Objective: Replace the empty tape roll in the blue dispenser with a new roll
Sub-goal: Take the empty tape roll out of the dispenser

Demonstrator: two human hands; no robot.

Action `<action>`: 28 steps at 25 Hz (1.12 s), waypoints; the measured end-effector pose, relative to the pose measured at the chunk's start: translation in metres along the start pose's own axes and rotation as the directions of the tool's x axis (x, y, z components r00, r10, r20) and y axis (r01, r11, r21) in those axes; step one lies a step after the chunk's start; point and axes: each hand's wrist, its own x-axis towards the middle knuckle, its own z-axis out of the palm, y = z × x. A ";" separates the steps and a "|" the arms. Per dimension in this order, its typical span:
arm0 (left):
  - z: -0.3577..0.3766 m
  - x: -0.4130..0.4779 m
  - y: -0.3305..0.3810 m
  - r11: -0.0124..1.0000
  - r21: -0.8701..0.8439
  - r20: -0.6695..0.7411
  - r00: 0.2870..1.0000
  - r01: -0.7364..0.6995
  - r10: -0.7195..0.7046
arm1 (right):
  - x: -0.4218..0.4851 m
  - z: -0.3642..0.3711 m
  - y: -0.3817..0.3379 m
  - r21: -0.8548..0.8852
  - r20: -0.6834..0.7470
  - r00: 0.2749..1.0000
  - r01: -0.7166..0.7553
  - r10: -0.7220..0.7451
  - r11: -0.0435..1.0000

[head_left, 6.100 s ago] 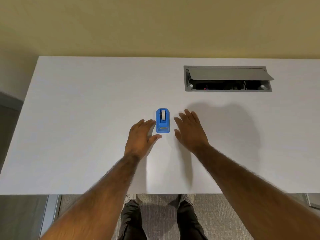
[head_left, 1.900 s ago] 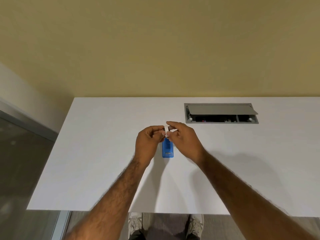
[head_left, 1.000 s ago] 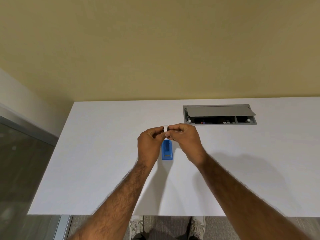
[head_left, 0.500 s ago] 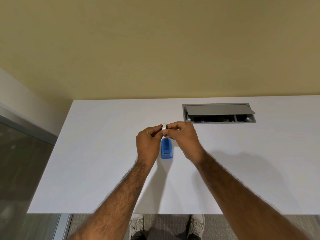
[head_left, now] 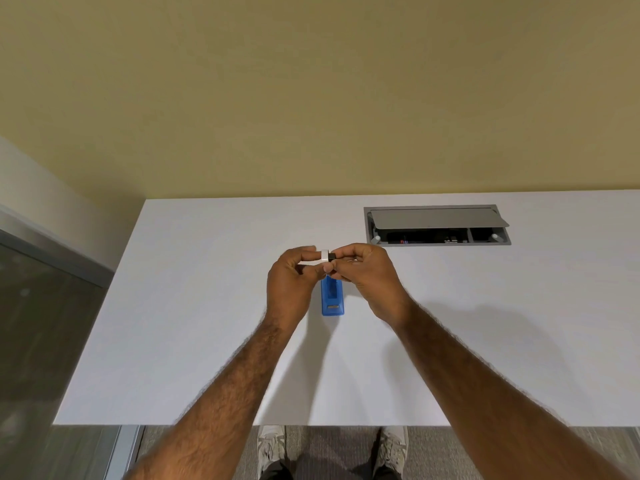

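Note:
The blue dispenser (head_left: pixel 332 299) lies on the white table (head_left: pixel 194 323), its far end hidden under my fingers. Just above it I hold a small white tape roll (head_left: pixel 324 256) with a dark spindle piece (head_left: pixel 331 256) sticking out of its right side. My left hand (head_left: pixel 294 282) pinches the white roll between thumb and fingers. My right hand (head_left: pixel 367 278) pinches the dark piece. Both hands meet over the dispenser's far end, raised off the table.
A grey cable box (head_left: pixel 437 225) with its lid propped open is recessed in the table at the back right. The table's left edge borders a glass partition (head_left: pixel 38 323). My shoes (head_left: pixel 273 445) show below the near table edge.
Both hands left the table, lifted the roll out of the dispenser and hold it above it. Over the last second the dark piece has come out further to the right of the white roll.

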 end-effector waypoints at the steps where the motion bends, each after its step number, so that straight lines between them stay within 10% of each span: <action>1: -0.003 0.003 -0.001 1.000 -0.001 0.034 0.999 0.020 -0.020 | -0.001 -0.003 0.000 0.021 0.024 1.000 -0.011 0.010 1.000; 10: -0.012 0.004 -0.001 0.988 -0.142 0.252 0.967 0.061 -0.023 | -0.006 -0.009 0.002 0.071 0.068 0.997 -0.034 0.029 0.997; 28: -0.011 0.003 -0.004 0.997 -0.068 0.191 0.981 -0.025 0.038 | -0.011 -0.008 -0.010 0.086 0.063 0.996 -0.065 0.060 0.994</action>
